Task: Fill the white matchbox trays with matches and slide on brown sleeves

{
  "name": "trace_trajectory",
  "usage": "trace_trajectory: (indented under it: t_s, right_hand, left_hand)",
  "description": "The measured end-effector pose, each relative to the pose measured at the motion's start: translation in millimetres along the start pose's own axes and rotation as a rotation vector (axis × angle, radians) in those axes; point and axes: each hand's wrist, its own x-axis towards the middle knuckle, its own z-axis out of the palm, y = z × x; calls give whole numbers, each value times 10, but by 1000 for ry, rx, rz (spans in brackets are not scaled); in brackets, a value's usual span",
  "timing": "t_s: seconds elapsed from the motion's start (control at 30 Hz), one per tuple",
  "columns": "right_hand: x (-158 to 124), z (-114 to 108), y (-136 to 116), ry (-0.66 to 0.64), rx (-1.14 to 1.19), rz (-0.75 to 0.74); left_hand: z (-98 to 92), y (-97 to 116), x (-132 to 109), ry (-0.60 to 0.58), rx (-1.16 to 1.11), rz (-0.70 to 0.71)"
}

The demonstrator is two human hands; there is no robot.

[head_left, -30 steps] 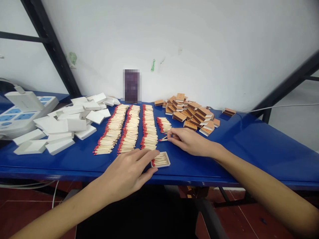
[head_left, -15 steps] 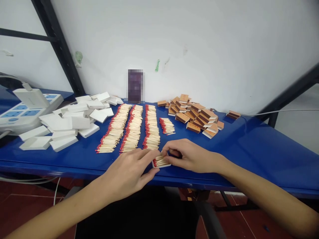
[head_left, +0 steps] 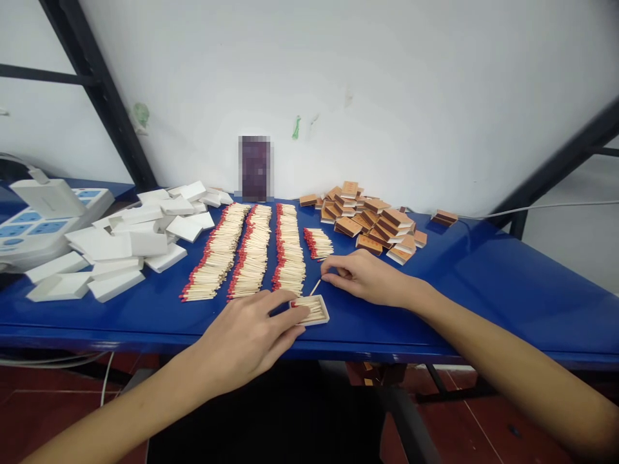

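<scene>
A small white matchbox tray (head_left: 325, 310) with matches in it lies near the table's front edge. My left hand (head_left: 256, 325) grips its left end, thumb at the near side and fingers over the far side and the matches. Just beyond the tray, my right hand (head_left: 362, 277) pinches a single matchstick (head_left: 316, 287) between thumb and fingertips; the match slants down toward the tray's far rim. A short row of red-headed matches (head_left: 320, 243) lies past my right fingers. Three long rows, one of them the nearest row of matches (head_left: 290, 251), stretch back to its left.
White empty trays (head_left: 128, 245) are heaped at the left, beside a white power strip (head_left: 53, 225) with a charger. Brown matchbox sleeves (head_left: 374, 222) form a pile at the back right. A pixelated dark object (head_left: 256, 167) stands against the wall on the blue table (head_left: 507, 296).
My right hand has moved up and away from the tray with one matchstick in its fingers. My left hand stays on the tray, its fingers now over the matches. The view has shifted slightly.
</scene>
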Motion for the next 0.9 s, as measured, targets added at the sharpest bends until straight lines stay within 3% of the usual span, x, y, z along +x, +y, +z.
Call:
trace_trajectory:
  t_s: [0.27,0.6,0.9]
  right_hand:
    - [10,-7,41,-44,53,-70]
    - [-50,-171,289,-27,-208,169]
    - [-32,-58,376,44,-197,84]
  left_hand:
    - [26,0,-5,18,-27,-14]
    - [36,1,-12,17,-26,-8]
    - [36,1,-10,32,-25,-5]
